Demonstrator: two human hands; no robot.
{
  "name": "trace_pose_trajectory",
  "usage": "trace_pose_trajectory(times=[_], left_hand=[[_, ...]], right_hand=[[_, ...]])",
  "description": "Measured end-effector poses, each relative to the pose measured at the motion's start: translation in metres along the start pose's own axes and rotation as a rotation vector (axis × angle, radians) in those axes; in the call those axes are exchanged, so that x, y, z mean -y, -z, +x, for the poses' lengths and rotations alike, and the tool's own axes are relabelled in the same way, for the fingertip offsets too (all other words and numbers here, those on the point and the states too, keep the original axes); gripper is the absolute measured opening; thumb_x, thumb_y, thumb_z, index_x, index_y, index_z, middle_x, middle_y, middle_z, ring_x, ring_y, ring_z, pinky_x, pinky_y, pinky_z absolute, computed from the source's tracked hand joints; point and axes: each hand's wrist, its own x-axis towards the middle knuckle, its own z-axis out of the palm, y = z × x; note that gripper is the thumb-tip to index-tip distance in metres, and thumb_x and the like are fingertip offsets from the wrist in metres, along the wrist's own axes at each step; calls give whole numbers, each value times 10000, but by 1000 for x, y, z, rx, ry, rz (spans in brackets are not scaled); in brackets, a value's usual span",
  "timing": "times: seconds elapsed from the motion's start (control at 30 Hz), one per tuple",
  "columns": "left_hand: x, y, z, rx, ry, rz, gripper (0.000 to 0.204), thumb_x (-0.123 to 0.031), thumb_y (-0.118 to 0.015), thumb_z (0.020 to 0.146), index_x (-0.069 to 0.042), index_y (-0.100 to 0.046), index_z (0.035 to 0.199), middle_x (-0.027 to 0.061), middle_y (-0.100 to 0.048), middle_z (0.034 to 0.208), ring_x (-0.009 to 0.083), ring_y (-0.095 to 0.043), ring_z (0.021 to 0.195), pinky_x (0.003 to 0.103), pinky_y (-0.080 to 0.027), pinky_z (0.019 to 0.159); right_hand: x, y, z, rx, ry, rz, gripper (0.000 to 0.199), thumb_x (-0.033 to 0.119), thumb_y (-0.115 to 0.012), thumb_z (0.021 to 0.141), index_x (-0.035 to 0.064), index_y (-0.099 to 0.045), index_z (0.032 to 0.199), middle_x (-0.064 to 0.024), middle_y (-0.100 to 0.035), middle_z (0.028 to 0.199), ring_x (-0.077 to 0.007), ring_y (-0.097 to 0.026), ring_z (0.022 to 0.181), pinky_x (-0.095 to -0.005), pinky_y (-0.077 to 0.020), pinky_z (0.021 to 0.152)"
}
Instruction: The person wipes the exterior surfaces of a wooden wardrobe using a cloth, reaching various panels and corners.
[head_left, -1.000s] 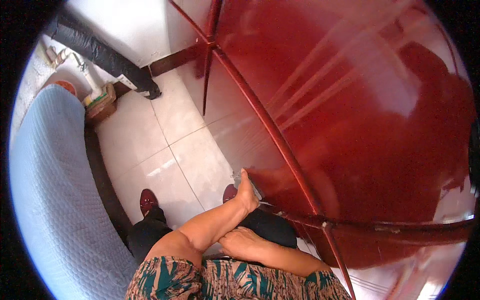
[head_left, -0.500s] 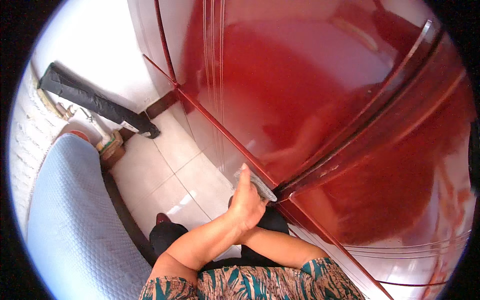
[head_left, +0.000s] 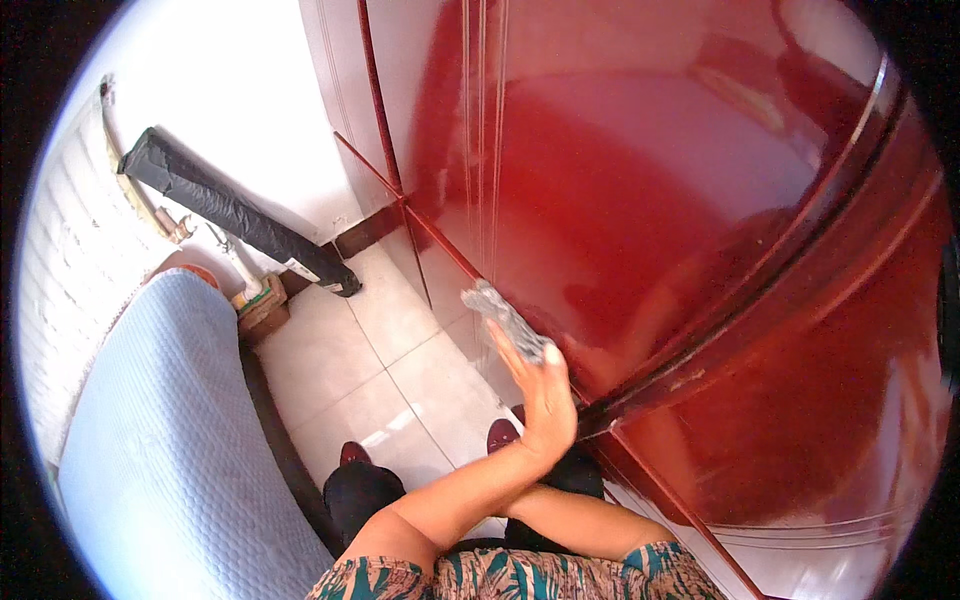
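Observation:
My left hand (head_left: 545,405) is raised in front of me and holds a crumpled grey cloth (head_left: 505,318) against the glossy dark red cabinet door (head_left: 640,230), at the door's lower edge. The fingers are stretched along the cloth and the thumb points up. My left forearm crosses over my right forearm (head_left: 590,520), which lies low across my body. My right hand is hidden under the left arm.
A bed or couch with a light blue quilted cover (head_left: 160,440) fills the left. A long black rolled object (head_left: 235,215) leans against the white wall. The white tiled floor (head_left: 350,370) runs between them, with my dark red shoes (head_left: 500,435) on it and a small wooden box (head_left: 262,310) in the corner.
My left hand has risen from near my lap up the red door with the grey cloth. The view has tilted upward, showing more wall and door.

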Motion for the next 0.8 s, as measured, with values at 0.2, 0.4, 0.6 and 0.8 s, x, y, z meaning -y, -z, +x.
trace_pose_trajectory(times=[0.2,0.4,0.6,0.8], left_hand=[[41,41,95,-143,33,-122,689,-428,-348,981,38,-135,1440,174,-166,1495,275,-150,1389,350,-108,1134],[119,86,191,-159,81,-175,776,-618,-344,930,11,-362,1385,127,-403,1392,245,-369,1286,339,-257,1085],[108,105,225,-160,319,-326,810,-653,-366,904,-2,-370,1386,142,-407,1390,250,-391,1271,352,-284,1073],[96,74,138,-224,-71,-3,686,-392,-363,981,29,-109,1460,188,-119,1530,292,-86,1424,370,-78,1154]], right_hand=[[41,28,10,567,76,-447,322,297,-553,876,48,-568,1079,-198,-626,1045,-365,-618,956,-483,-490,809],[56,37,16,655,33,-397,363,294,-589,868,6,-545,1085,-210,-623,989,-378,-613,936,-475,-492,787],[45,35,16,670,46,-348,410,294,-572,877,41,-523,1196,-190,-625,996,-362,-610,956,-461,-490,809],[49,36,21,705,5,-363,437,293,-580,856,51,-524,1215,-185,-619,1055,-351,-598,998,-439,-488,831]])
